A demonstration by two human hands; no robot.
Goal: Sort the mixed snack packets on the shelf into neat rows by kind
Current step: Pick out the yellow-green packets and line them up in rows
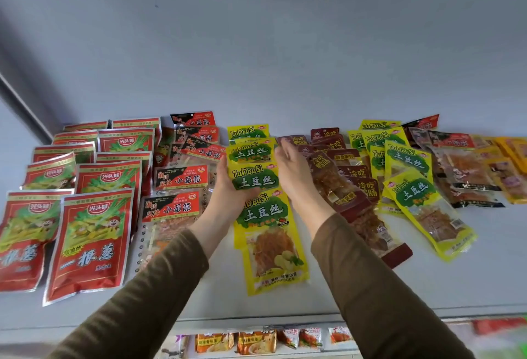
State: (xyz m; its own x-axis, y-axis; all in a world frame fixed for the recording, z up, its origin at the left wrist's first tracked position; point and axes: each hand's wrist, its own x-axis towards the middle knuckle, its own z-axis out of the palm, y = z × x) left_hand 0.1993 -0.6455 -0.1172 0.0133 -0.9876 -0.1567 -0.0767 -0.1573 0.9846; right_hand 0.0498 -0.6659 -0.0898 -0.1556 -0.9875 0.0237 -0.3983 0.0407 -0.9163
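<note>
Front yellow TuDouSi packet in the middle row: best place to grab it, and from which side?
Probably the near bottom edge of the front yellow packet, pinched from the shelf's front. It lies flat with that end free on bare shelf; its top end is overlapped by the next packet, which the left hand holds.

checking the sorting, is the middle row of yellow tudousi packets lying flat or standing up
Lying flat: the yellow packets overlap face up on the shelf, between both hands.

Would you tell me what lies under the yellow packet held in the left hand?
Under the held yellow packet, another yellow packet shows toward the shelf front. Its top edge is covered by the left hand.
</note>
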